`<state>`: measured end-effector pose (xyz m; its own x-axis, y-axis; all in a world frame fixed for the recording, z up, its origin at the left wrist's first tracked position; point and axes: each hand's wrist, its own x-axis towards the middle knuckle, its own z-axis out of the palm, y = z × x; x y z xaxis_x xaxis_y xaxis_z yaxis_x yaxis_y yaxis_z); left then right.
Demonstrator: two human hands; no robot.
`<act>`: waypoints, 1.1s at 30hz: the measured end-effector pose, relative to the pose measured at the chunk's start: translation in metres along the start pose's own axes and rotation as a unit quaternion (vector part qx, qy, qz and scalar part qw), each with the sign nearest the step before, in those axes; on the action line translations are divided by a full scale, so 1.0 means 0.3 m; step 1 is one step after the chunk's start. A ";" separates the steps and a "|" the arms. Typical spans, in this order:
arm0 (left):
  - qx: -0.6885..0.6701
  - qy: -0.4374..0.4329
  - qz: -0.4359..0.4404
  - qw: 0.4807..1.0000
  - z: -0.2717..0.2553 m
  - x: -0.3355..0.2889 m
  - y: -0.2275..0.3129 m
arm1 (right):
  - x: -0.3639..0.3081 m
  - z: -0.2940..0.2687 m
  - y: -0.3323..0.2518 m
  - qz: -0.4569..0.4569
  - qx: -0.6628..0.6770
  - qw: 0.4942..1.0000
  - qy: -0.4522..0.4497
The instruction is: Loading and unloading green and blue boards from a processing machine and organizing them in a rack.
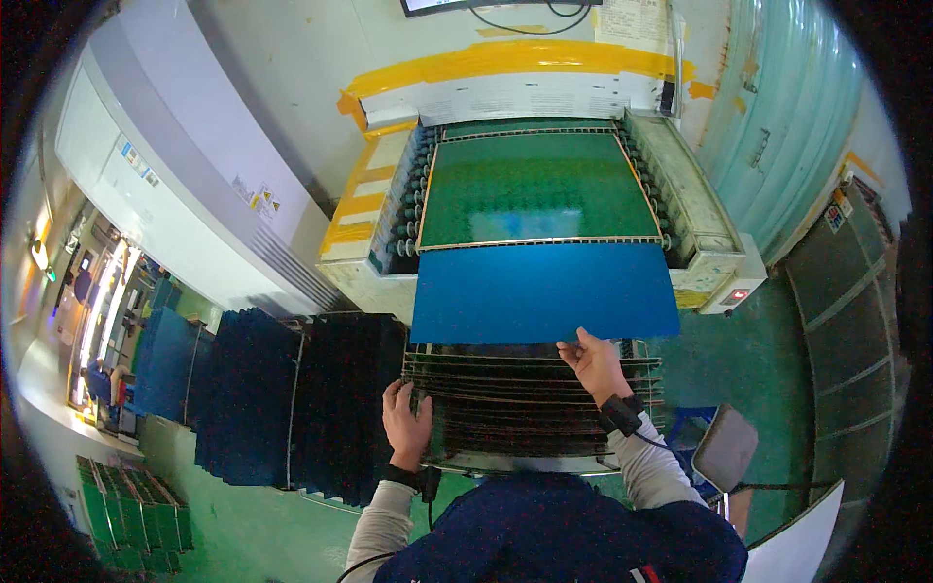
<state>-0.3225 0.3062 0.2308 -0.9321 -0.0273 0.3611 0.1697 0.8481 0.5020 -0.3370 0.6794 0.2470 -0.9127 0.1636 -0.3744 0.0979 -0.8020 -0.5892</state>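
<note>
A flat blue panel [544,291] juts toward me from the front of a roller conveyor machine [695,209]. At its near edge is my right hand [595,367], fingers slightly bent and apart; a fingertip overlaps the panel's edge, and I cannot tell whether it presses on it. My left hand [406,425] hovers at the left side of a rack of dark upright panels [525,413], fingers loosely curled and apart, with nothing seen in them. Farther in, a glossy green panel [535,185] lies on the conveyor between its rows of rollers.
Left of the rack stand more dark panels [345,403] and blue panels [243,389] in racks. A white cabinet [175,185] rises at the left. To the right are a stool [727,447] and a grey panelled screen [846,330]. Green boards [136,510] stand at lower left.
</note>
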 end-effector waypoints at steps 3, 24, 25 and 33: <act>-0.006 0.004 -0.008 1.000 -0.002 0.001 0.013 | 0.018 -0.007 -0.007 0.003 0.011 1.000 0.001; 0.011 0.010 -0.008 1.000 0.006 0.010 0.016 | 0.079 0.007 -0.031 0.006 -0.017 1.000 0.008; 0.018 0.006 -0.009 1.000 0.004 0.011 0.018 | 0.084 0.005 -0.030 0.005 -0.012 1.000 0.002; 0.014 0.002 -0.001 1.000 -0.001 0.019 0.036 | 0.123 0.010 -0.032 0.003 -0.009 1.000 0.000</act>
<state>-0.3259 0.3150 0.2385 -0.9309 -0.0317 0.3640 0.1584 0.8627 0.4803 -0.3729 0.6913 0.2410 -0.9123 0.1593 -0.3773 0.1102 -0.7920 -0.6005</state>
